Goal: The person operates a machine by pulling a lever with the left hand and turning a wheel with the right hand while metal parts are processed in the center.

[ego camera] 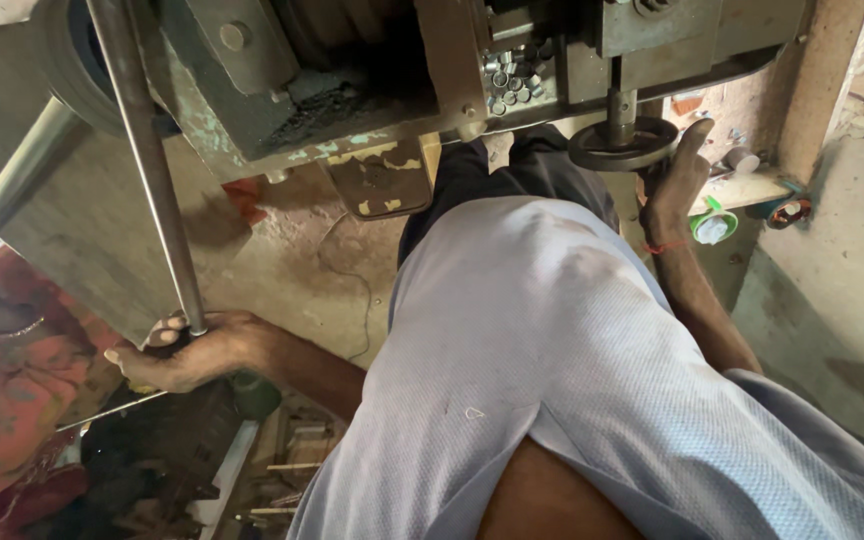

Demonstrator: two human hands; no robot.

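A long steel lever [147,160] is seen slanting down from the top of an old machine [282,90] to the lower left, where its end is clasped by the left hand [187,350], the fingers curled round the knob at its tip and the thumb pointing outward. The right hand [677,185] is laid against the rim of a small dark handwheel [624,145] hung on a short upright shaft beneath the machine's right side; the fingers are pressed to the wheel's edge, but whether they are closed round it cannot be told from this view. The lever is judged rigid and fairly heavy, its bare metal smooth and possibly greasy, so that a hold is best taken at the far end, where leverage is greatest. The handwheel is judged solid and stiff, and is best gripped by the rim. A cluster of small metal cylinders [512,75] is noted in a recess of the machine, directly above the wheel's left. Flaked paint and grime are recorded on the casing. The person's grey shirt [552,350] fills the foreground, and red cloth [7,400] lies at the lower left.
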